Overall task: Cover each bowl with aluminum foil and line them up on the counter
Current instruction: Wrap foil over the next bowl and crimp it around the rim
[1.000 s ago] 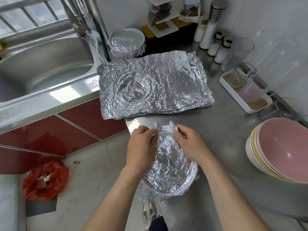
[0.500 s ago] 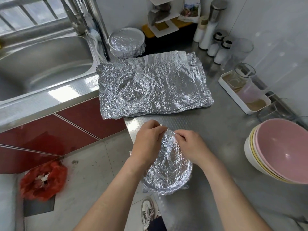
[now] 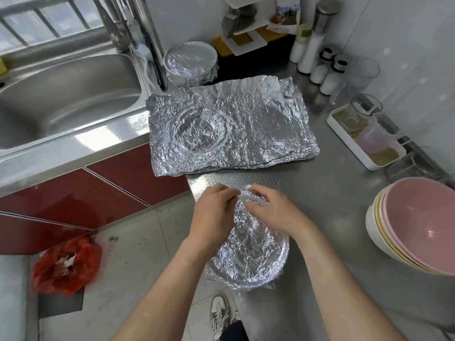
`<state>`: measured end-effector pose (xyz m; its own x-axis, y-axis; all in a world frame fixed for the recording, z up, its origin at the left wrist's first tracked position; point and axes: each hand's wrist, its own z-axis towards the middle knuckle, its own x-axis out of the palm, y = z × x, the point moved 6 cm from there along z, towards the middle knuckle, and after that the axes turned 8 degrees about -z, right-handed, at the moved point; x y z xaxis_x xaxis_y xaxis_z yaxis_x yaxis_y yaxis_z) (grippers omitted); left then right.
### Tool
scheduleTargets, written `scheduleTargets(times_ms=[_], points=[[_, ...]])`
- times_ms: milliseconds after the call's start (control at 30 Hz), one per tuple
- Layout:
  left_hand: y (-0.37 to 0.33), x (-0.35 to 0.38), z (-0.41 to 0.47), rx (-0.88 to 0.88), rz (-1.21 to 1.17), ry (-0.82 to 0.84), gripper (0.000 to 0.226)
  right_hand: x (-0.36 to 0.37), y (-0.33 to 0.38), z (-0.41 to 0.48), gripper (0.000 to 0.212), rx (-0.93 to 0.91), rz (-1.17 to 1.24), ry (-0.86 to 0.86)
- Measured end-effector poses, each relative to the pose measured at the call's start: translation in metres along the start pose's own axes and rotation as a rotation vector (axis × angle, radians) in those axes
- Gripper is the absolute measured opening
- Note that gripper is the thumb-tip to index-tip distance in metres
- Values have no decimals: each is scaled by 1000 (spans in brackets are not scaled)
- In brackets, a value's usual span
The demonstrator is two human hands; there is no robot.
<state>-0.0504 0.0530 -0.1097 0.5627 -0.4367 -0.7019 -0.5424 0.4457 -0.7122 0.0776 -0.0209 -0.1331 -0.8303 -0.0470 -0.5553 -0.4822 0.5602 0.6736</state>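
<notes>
**Bowl under foil, both hands at its far rim**

The left hand (image 3: pixel 213 214) had its fingers curled and pinched the foil (image 3: pixel 243 227) at the far rim of the bowl (image 3: pixel 256 259). The right hand (image 3: pixel 274 214) lay over the same rim, its fingers bent down onto the foil and its thumb tucked against it, gripping the edge. The bowl sat on the counter (image 3: pixel 332 205) at its left edge, close to the person, with loose foil hanging past that edge on the near side.

By the look of it, the foil was thin and light and held any crease, so it would tear if pulled hard. It was best worked by folding it under the rim bit by bit. The bowl looked light and stiff. Once wrapped it should be lifted by the sides, under the rim, not by the foil top, which would dent.

Beyond the hands lay a stack of crumpled sheets (image 3: pixel 246 129), the top one marked with a round bowl print. Behind them stood a covered bowl (image 3: pixel 189 61), next to the sink (image 3: pixel 61 94). More bowls (image 3: pixel 418 230), pink uppermost, were stacked bare to the right. A tray (image 3: pixel 364 158) and shakers (image 3: pixel 330 70) stood near the wall.

No writing could be read, and the print on the shelf packet was too blurred.
</notes>
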Motion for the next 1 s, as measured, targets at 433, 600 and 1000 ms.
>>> scheduleTargets(times_ms=[433, 600, 1000], points=[[-11, 11, 10, 51, 25, 156, 34, -8, -14, -7, 18, -8, -102, -69], [8, 5, -11, -44, 33, 71, 29, -3, -30, -11, 14, 61, 144, -68], [-3, 17, -5, 59, -58, 130, 22, 0, -32, -12, 67, 38, 328, 33]])
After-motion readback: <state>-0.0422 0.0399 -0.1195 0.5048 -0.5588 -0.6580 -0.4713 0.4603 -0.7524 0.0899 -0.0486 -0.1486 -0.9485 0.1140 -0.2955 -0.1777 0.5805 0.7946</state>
